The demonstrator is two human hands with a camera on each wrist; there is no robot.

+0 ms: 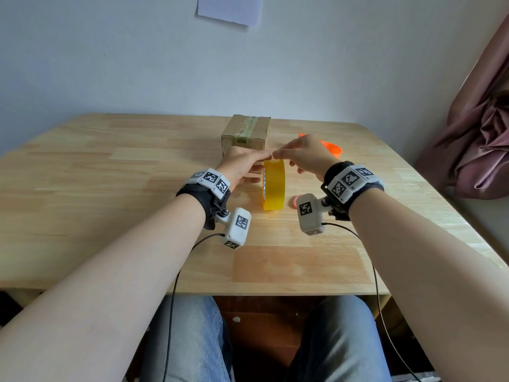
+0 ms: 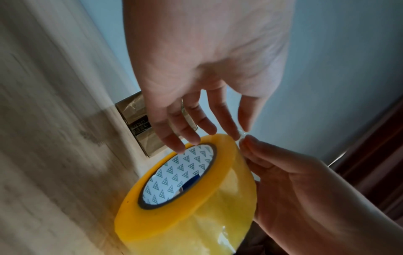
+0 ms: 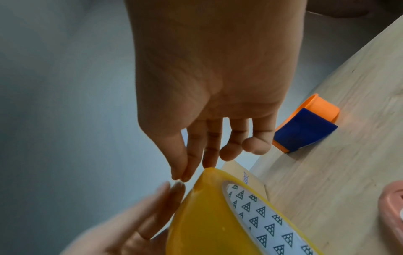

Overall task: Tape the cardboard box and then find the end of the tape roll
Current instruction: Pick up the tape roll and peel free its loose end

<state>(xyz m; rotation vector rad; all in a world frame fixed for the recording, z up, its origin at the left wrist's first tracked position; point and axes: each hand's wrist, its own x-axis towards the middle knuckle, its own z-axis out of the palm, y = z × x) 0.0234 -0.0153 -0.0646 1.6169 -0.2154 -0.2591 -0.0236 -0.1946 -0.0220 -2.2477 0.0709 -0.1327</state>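
Observation:
A yellow tape roll [image 1: 273, 186] [image 2: 196, 207] [image 3: 209, 220] stands on its edge in the middle of the wooden table [image 1: 110, 188]. Behind it sits the small cardboard box [image 1: 245, 133] [image 2: 139, 127], with a strip of tape over its top and front. Both hands meet just above the top of the roll. My left hand [image 1: 265, 155] [image 2: 238, 132] pinches a small clear tape end between thumb and forefinger, its other fingers straight along the roll's side. My right hand [image 1: 276, 155] [image 3: 180, 176] pinches with thumb and forefinger right against it, fingertip to fingertip.
An orange tape cutter with a blue label [image 1: 332, 148] [image 3: 305, 127] lies behind my right hand. A pink object [image 1: 295, 201] [image 3: 392, 205] sits just right of the roll. A curtain [image 1: 482, 139] hangs by the table's right edge. The wall runs behind the box.

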